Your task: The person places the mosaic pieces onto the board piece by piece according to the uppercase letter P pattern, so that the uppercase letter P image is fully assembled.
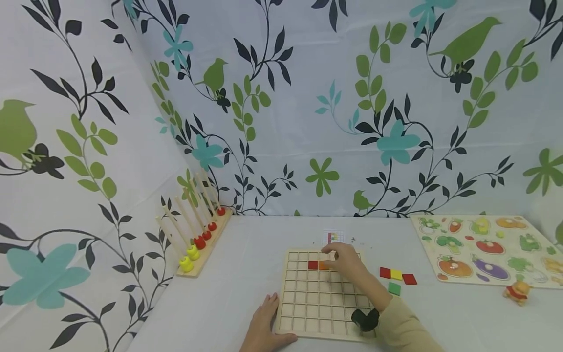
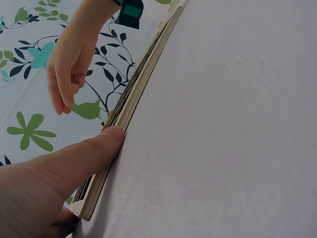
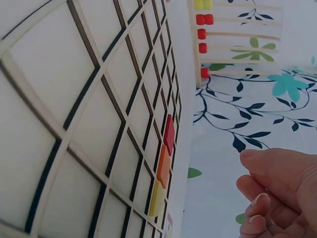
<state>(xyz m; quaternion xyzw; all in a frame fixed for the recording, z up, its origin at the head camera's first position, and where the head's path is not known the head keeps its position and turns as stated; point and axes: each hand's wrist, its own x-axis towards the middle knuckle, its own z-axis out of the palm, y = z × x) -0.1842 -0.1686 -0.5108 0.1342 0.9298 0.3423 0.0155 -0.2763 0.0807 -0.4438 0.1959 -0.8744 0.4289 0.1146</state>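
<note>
A wooden grid board [image 1: 314, 303] lies in the middle of the table. Red [image 1: 313, 265], orange [image 1: 323, 265] and yellow [image 3: 157, 198] square tiles sit side by side in its cells; the right hand covers the yellow one in the head view. My left hand [image 1: 266, 326] rests at the board's near left corner, thumb [image 2: 101, 148] touching the front edge and fingers along the left side. Above the tiles hovers my right hand [image 1: 345, 261], apart from the board, its fingers loosely bent and nothing visible between them in the right wrist view.
Right of the board lie red [image 1: 409, 279], yellow [image 1: 396, 274] and green [image 1: 394, 288] loose tiles. A small pattern card [image 1: 333, 237] is behind it. A vegetable puzzle board [image 1: 488, 249] and bear figurine [image 1: 519, 292] are farther right. A bead-peg stand [image 1: 204, 244] stands left.
</note>
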